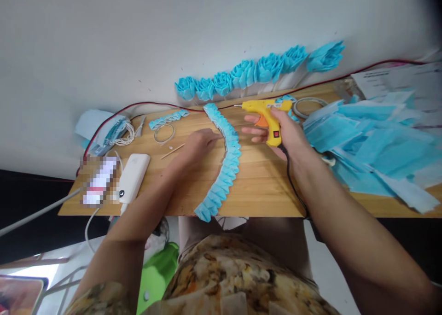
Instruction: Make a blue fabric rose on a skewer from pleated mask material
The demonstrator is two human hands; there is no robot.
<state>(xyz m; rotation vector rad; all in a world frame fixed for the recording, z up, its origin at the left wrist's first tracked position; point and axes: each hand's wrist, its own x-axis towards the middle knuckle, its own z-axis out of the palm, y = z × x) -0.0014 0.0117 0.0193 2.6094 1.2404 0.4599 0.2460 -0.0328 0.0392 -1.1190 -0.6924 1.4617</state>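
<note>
A long pleated blue strip lies in a curve across the wooden table, its lower end reaching the front edge. At its left, inner edge is my left hand, fingers pinched together on the strip's edge; the fingertips are partly hidden. My right hand holds a yellow hot glue gun to the right of the strip. The gun's metal nozzle points left, above the strip's upper part. Three fingers stretch past the orange trigger rather than wrapping tightly round the handle.
Several blue folded flowers lean along the wall. Loose blue sheets pile up at right. At left are a white power bank, a phone, a wooden stick, a wire ring and a short pleated strip.
</note>
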